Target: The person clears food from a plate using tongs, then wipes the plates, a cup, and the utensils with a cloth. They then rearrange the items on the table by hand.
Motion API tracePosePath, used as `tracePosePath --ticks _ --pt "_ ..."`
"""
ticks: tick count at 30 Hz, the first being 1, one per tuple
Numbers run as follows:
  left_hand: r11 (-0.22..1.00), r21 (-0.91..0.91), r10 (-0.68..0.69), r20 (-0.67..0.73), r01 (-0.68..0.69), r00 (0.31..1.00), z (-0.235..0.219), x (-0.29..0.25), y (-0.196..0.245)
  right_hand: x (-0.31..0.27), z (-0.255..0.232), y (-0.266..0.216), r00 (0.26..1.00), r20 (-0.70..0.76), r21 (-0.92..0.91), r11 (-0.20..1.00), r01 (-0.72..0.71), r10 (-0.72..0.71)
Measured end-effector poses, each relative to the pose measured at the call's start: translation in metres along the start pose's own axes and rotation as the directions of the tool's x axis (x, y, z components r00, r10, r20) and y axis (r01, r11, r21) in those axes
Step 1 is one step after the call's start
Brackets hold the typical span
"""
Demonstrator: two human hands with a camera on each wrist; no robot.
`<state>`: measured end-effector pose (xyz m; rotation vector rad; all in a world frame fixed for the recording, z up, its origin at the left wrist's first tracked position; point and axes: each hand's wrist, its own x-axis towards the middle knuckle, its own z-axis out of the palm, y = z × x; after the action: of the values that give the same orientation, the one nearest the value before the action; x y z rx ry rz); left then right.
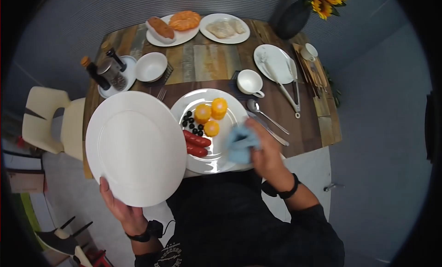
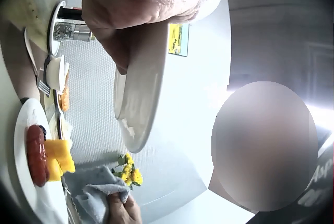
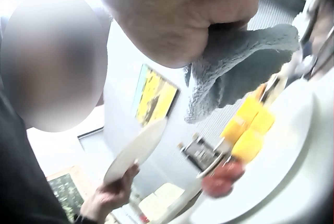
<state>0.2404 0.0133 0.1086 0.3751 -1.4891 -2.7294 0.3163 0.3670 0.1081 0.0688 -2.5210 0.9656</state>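
Note:
My left hand (image 1: 122, 211) grips an empty white oval plate (image 1: 138, 147) near its lower rim, thumb on the upper face and the other fingers underneath. The plate is raised at the left and overlaps the table edge in the head view. In my right hand (image 1: 271, 159) is a bunched light blue cloth (image 3: 229, 73), pinched between thumb and fingers over the right side of a large white dinner plate (image 1: 237, 111). That dinner plate bears two red sausages (image 1: 197, 150), yellow corn pieces (image 1: 202, 113) and several small black round fruits (image 1: 191, 125).
A spoon (image 1: 267, 115) and knife (image 1: 271, 131) lie right of the dinner plate, below a white cup (image 1: 250, 83). Tongs (image 1: 289, 99) rest across another plate. A white bowl (image 1: 151, 66) and seasoning bottles (image 1: 110, 74) stand back left; food plates and a flower vase (image 1: 292, 20) stand behind.

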Motion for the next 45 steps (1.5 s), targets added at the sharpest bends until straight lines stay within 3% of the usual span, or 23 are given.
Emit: tracePosePath --ticks 2,4,6,9,12,15,16,18,19,21,22,23,25,26,28,29,30,32,37,39,40,43,45 --pt "0.995 -0.080 -0.063 -0.013 0.062 0.998 0.004 0.001 -0.002 -0.016 -0.036 0.028 0.961 -0.247 0.078 0.991 -0.110 0.126" --pt "0.987 -0.105 -0.120 0.045 0.124 0.992 0.009 0.003 -0.007 -0.036 -0.076 0.054 0.867 -0.415 -0.051 0.945 -0.323 0.275" --pt "0.979 -0.120 -0.154 0.084 0.164 0.984 0.011 0.003 -0.011 -0.055 -0.106 0.083 0.788 -0.544 -0.037 0.930 -0.366 0.288" --pt "0.963 -0.124 -0.228 0.093 0.238 0.969 0.026 0.002 -0.019 -0.079 -0.138 0.151 0.759 -0.561 -0.100 0.883 -0.458 0.330" --pt "0.970 -0.062 -0.219 0.196 0.235 0.956 0.036 0.000 -0.021 -0.081 -0.134 0.188 0.850 -0.433 -0.345 0.816 -0.463 0.299" --pt "0.972 -0.066 -0.211 0.186 0.227 0.960 0.046 -0.003 -0.023 -0.079 -0.131 0.188 0.886 -0.116 -0.441 0.777 -0.450 0.448" --pt "0.969 -0.075 -0.219 0.176 0.235 0.960 0.050 -0.004 -0.023 -0.076 -0.132 0.179 0.890 -0.113 -0.439 0.782 -0.443 0.441" --pt "0.964 -0.066 -0.243 0.170 0.257 0.955 0.053 -0.006 -0.025 -0.061 -0.125 0.140 0.896 -0.334 -0.616 0.652 -0.443 0.293" --pt "0.956 -0.054 -0.276 0.167 0.289 0.946 0.054 -0.006 -0.025 -0.054 -0.121 0.120 0.895 -0.363 -0.460 0.785 -0.415 0.261" --pt "0.943 -0.023 -0.317 0.228 0.331 0.921 0.050 -0.006 -0.030 -0.043 -0.102 0.070 0.870 -0.213 -0.073 0.880 -0.469 0.445" --pt "0.928 0.003 -0.357 0.284 0.371 0.890 0.049 -0.005 -0.032 -0.042 -0.088 0.064 0.903 0.005 0.270 0.869 -0.416 0.431" --pt "0.927 0.010 -0.360 0.295 0.374 0.885 0.051 -0.006 -0.033 -0.038 -0.069 0.043 0.884 0.126 0.528 0.724 -0.444 0.450" --pt "0.916 0.066 -0.396 0.322 0.396 0.860 0.059 -0.010 -0.037 -0.029 -0.051 0.023 0.875 0.351 0.657 0.578 -0.483 0.333" --pt "0.917 0.069 -0.394 0.326 0.394 0.859 0.061 -0.011 -0.040 -0.028 -0.043 0.018 0.878 0.346 0.660 0.579 -0.479 0.332" --pt "0.886 0.084 -0.457 0.326 0.456 0.828 0.061 -0.012 -0.049 -0.029 -0.030 0.013 0.799 0.503 0.684 0.413 -0.602 0.330" --pt "0.885 0.075 -0.455 0.348 0.460 0.820 0.062 -0.013 -0.052 -0.027 -0.028 0.015 0.770 0.548 0.614 0.467 -0.636 0.328" --pt "0.886 0.072 -0.453 0.349 0.458 0.821 0.061 -0.013 -0.055 -0.026 -0.025 0.014 0.770 0.548 0.613 0.470 -0.635 0.326" --pt "0.877 0.130 -0.476 0.371 0.463 0.797 0.057 -0.010 -0.060 -0.024 -0.019 0.012 0.715 0.601 0.668 0.266 -0.695 0.358" --pt "0.901 0.022 -0.405 0.396 0.432 0.824 0.052 -0.006 -0.071 -0.013 -0.020 0.008 0.721 0.591 0.713 0.184 -0.677 0.362" --pt "0.973 0.079 -0.226 0.486 0.215 0.844 0.049 0.001 -0.074 -0.005 -0.022 0.016 0.748 0.560 0.755 0.153 -0.638 0.356" --pt "0.975 0.063 -0.216 0.479 0.212 0.851 0.047 0.007 -0.074 0.003 -0.029 0.020 0.746 0.568 0.746 0.165 -0.645 0.349" --pt "0.865 0.384 0.110 0.482 -0.323 0.869 0.031 0.031 -0.079 0.048 -0.046 0.022 0.824 0.401 0.806 0.273 -0.525 0.401" --pt "0.805 0.491 0.118 0.420 -0.334 0.900 -0.001 0.042 -0.091 0.085 -0.055 0.027 0.836 0.345 0.820 0.296 -0.490 0.427"
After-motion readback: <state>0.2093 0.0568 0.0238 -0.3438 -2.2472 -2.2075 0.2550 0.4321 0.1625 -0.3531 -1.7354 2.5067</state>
